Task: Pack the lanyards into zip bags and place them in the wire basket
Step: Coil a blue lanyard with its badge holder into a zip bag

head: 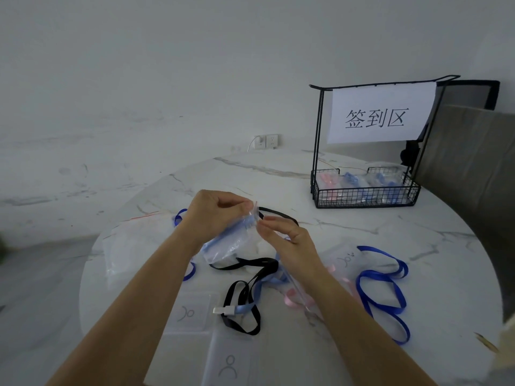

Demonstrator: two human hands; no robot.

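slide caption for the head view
Left hand and right hand pinch a zip bag holding a light blue lanyard, wire basket behind.

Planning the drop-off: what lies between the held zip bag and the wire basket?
Head view: only a black lanyard loop beside the zip bag; then bare marble table to the wire basket.

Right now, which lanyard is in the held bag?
The light blue lanyard in the zip bag the left hand and right hand pinch; the black lanyard and royal blue lanyard lie unbagged.
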